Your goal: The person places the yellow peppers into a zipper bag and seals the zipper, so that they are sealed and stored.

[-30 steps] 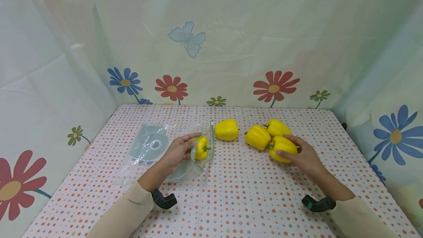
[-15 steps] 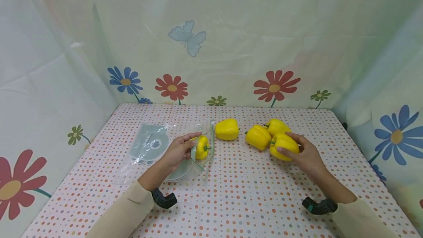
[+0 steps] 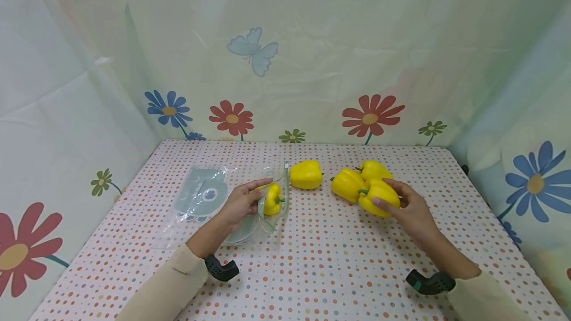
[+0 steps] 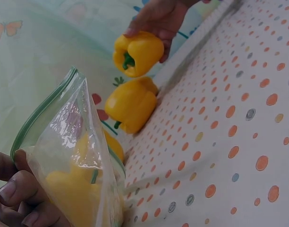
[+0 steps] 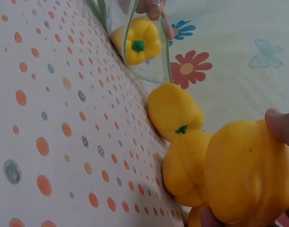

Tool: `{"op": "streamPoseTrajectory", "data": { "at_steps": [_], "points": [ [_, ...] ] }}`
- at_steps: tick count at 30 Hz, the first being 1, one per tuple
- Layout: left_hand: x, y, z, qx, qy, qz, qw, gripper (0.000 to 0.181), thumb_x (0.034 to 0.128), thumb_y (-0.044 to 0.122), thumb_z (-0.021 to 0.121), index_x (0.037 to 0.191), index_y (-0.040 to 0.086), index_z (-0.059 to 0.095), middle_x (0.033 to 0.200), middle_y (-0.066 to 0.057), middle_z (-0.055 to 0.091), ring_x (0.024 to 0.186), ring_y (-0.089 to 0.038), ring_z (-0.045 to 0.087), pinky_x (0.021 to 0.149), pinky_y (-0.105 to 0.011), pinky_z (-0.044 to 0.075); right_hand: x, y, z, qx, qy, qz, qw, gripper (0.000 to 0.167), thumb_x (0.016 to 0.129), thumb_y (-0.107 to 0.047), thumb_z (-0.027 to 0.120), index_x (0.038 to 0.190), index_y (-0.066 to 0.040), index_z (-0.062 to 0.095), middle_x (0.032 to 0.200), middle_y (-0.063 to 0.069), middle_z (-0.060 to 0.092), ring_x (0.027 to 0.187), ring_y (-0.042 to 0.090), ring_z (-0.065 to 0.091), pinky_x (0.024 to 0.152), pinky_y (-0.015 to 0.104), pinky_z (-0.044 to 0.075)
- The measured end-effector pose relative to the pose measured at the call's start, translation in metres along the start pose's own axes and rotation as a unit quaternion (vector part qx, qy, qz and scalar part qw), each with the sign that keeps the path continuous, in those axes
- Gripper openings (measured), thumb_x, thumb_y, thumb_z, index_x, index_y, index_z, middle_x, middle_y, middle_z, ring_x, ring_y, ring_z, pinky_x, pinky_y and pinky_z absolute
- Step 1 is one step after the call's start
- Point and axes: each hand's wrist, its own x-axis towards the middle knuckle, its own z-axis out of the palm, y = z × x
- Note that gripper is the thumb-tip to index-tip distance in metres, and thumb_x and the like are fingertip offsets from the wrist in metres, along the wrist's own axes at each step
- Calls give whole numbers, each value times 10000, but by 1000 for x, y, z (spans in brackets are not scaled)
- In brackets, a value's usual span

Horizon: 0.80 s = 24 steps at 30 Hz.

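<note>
My left hand grips the rim of a clear zip bag with a pale green print, lying on the table. Just inside the bag's open mouth is a yellow bell pepper, its green stem facing out. With thumb and fingers, my right hand holds another yellow bell pepper; the left wrist view shows this held pepper raised, stem toward the bag. Close behind it are two more peppers, a nearer one and a farther one. A single pepper lies beside the bag's mouth.
A dotted cloth covers the table. Behind it hangs a flowered backdrop, with similar sheets on both sides. Each wrist wears a black band, one on the left and one on the right.
My right hand has lifted its pepper slightly, then shifted it a little left, toward the other peppers. The left hand and the bag have stayed in place.
</note>
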Motion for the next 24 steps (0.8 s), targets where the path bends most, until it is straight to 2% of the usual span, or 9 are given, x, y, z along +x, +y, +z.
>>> {"op": "streamPoseTrajectory", "data": {
  "at_steps": [9, 16, 24],
  "points": [
    [0, 1, 1, -34, 50, -1, 10000, 364, 1030, 147, 462, 1348, 248, 606, 783, 1, 379, 538, -144, 307, 541, -229, 302, -6, -7, 4, 82, -51, -237, 9997, 809, 904, -426, 687, 1526, -70, 311, 1502, 240, 343, 1254, 406, 466, 839, 190, 552],
    [1, -1, 0, 8, -51, 66, 10000, 369, 1034, 143, 452, 1370, 219, 586, 778, 4, 375, 536, -139, 301, 543, -238, 296, -6, -13, 11, 48, -74, -250, 9996, 809, 884, -437, 708, 1514, -94, 334, 1481, 216, 369, 1254, 385, 469, 886, 262, 558],
    [0, -1, 0, 13, -24, 60, 10000, 370, 1035, 144, 453, 1371, 224, 585, 812, 0, 395, 536, -140, 302, 542, -235, 297, -7, -21, 20, 118, -246, -485, 9985, 807, 883, -430, 713, 1513, -93, 337, 1479, 201, 388, 1273, 377, 470, 840, 143, 502]
  ]
}}
